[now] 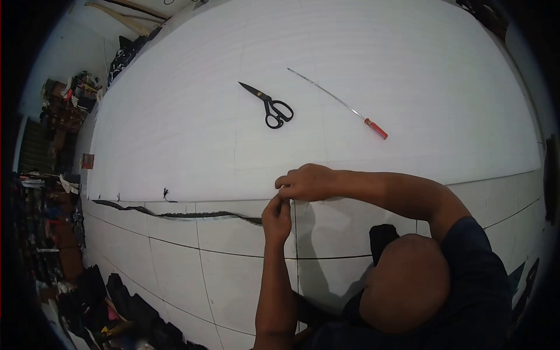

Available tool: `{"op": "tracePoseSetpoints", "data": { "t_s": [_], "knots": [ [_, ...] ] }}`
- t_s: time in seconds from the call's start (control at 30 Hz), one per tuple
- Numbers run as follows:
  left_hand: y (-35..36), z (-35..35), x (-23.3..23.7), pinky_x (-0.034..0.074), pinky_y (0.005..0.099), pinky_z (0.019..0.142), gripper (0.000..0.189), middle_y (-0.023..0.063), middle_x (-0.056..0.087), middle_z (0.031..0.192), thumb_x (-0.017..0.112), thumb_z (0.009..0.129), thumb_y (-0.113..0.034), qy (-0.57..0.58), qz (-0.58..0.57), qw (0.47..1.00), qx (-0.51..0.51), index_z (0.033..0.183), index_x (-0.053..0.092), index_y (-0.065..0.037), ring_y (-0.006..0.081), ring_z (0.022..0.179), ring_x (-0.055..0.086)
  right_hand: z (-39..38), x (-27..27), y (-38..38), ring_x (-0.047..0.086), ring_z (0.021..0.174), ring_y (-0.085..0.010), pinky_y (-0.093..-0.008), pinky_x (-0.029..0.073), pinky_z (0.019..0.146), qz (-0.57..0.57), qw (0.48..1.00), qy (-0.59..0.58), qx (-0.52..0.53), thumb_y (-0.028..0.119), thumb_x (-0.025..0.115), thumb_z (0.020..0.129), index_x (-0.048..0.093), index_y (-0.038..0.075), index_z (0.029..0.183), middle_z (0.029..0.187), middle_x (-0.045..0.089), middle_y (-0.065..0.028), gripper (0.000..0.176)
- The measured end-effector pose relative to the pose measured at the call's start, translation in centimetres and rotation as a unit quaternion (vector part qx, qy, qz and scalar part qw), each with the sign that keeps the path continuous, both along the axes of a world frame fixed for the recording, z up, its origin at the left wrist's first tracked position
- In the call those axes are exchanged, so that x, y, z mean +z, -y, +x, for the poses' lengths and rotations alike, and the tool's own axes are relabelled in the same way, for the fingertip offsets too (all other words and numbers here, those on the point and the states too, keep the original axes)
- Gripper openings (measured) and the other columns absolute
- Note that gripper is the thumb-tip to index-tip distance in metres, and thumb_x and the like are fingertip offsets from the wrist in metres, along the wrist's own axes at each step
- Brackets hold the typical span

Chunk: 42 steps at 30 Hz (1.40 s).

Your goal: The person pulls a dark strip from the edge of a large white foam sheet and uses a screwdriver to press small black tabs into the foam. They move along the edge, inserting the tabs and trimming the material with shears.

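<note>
My left hand (276, 219) is closed at the near edge of a large white sheet (192, 116). A narrow dark strip with a frayed edge (198, 215) runs along the floor from the left and ends in this hand. Just above, my right hand (306, 182) rests on the sheet's edge with bent fingers, its fingertips meeting those of my left hand. What lies between the right fingertips is hidden. Small black thread tufts (165, 192) sit along the sheet's near left edge.
Black-handled scissors (270, 107) and a long screwdriver with a red handle (375, 128) lie on the sheet. Pale floor tiles (233, 280) show on the near side. Piled dark items (134, 309) and cluttered goods (58, 227) line the left. A small reddish box (87, 161) stands by the sheet's left edge.
</note>
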State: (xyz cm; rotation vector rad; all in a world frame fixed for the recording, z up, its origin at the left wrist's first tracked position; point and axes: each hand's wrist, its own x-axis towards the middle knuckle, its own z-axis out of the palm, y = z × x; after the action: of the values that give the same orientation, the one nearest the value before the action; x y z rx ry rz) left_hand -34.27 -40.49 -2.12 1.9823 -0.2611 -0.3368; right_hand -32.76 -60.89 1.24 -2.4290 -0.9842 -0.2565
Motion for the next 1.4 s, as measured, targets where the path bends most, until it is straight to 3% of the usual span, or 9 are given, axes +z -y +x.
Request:
{"op": "tracePoseSetpoints", "data": {
  "t_s": [0.07,0.23,0.53,0.63,0.73,0.93,1.1,1.2,1.4],
  "knots": [
    [0.0,-0.4,0.6,0.05,0.0332,0.075,0.03,0.0115,0.072,0.093,0.061,0.099,-0.022,-0.046,0.0,0.999,0.011,0.119,0.068,-0.001,0.021,0.083,0.067,0.1,-0.8,-0.2,0.065,0.088,-0.0251,-0.0394,0.056,0.067,0.031,0.999,-0.035,-0.005,0.02,0.057,0.092,0.062,0.011,0.1,0.096,0.062,-0.0059,0.013],
    [2.6,-1.2,1.9,0.05,0.0427,0.068,0.028,0.011,0.06,0.08,0.069,0.089,-0.03,0.176,0.241,0.951,0.078,0.101,0.071,-0.005,0.032,0.079,0.063,0.4,-0.4,-0.5,0.064,0.088,-0.0291,-0.0445,0.053,0.075,0.053,0.98,-0.186,-0.046,0.024,0.053,0.096,0.061,0.009,0.098,0.097,0.066,-0.0086,0.017],
    [4.8,-1.9,-0.3,0.053,0.0429,0.066,0.022,0.0096,0.071,0.082,0.067,0.093,-0.024,0.315,0.163,0.914,0.197,0.098,0.072,-0.003,0.0324,0.074,0.068,2.5,0.3,-1.1,0.064,0.092,-0.034,-0.0481,0.05,0.08,0.036,0.931,-0.346,-0.111,0.022,0.057,0.093,0.059,0.003,0.098,0.088,0.066,-0.0163,0.02],
    [3.4,-2.1,-0.9,0.053,0.0396,0.069,0.02,0.0095,0.069,0.084,0.067,0.093,-0.021,0.272,0.228,0.925,0.133,0.1,0.072,-0.002,0.0281,0.076,0.067,1.6,-0.4,-0.8,0.063,0.095,-0.0339,-0.0456,0.05,0.082,0.165,0.916,-0.327,-0.165,0.017,0.062,0.089,0.057,0.003,0.102,0.094,0.064,-0.0157,0.02],
    [1.3,-0.6,-0.6,0.05,0.0346,0.072,0.023,0.0095,0.064,0.086,0.067,0.094,-0.022,0.096,0.039,0.99,0.096,0.101,0.073,-0.001,0.0221,0.08,0.063,-0.3,-1.0,0.3,0.061,0.098,-0.0337,-0.0436,0.05,0.084,0.239,0.918,-0.246,-0.2,0.014,0.065,0.086,0.057,0.003,0.106,0.099,0.061,-0.0142,0.024],
    [0.4,1.7,1.7,0.04,0.0245,0.075,0.025,-0.0019,0.06,0.089,0.067,0.095,-0.024,-0.248,-0.063,0.966,0.032,0.107,0.07,-0.002,0.0087,0.084,0.052,-3.0,-1.7,-0.6,0.06,0.095,-0.0269,-0.04,0.051,0.083,0.097,0.976,-0.137,-0.141,0.02,0.074,0.079,0.065,0.011,0.099,0.097,0.063,-0.006,0.024],
    [0.5,1.1,1.4,0.026,0.0211,0.051,0.021,-0.0111,0.042,0.066,0.067,0.095,-0.025,-0.291,-0.145,0.943,0.069,0.104,0.071,-0.007,0.0005,0.057,0.032,-4.0,-1.4,-0.6,0.059,0.093,-0.0246,-0.0384,0.048,0.082,0.066,0.985,-0.089,-0.131,0.021,0.076,0.08,0.067,0.012,0.102,0.095,0.065,-0.0035,0.026],
    [0.1,1.0,1.1,0.04,0.0235,0.089,0.022,0.0019,0.067,0.101,0.066,0.096,-0.021,-0.299,-0.145,0.941,0.071,0.105,0.07,-0.002,0.0089,0.097,0.055,-3.8,-2.7,-0.9,0.059,0.089,-0.0239,-0.038,0.047,0.08,0.103,0.975,-0.089,-0.176,0.02,0.074,0.082,0.069,0.012,0.099,0.091,0.063,-0.003,0.02],
    [0.0,0.4,0.1,0.035,0.0227,0.054,0.022,-0.007,0.055,0.07,0.07,0.093,-0.024,-0.137,-0.076,0.985,0.078,0.1,0.07,-0.003,0.0033,0.06,0.043,-3.4,-2.4,-0.9,0.062,0.089,-0.0262,-0.0413,0.051,0.077,0.08,0.97,-0.112,-0.202,0.018,0.066,0.087,0.067,0.008,0.092,0.09,0.062,-0.0059,0.011]
  ]
}}
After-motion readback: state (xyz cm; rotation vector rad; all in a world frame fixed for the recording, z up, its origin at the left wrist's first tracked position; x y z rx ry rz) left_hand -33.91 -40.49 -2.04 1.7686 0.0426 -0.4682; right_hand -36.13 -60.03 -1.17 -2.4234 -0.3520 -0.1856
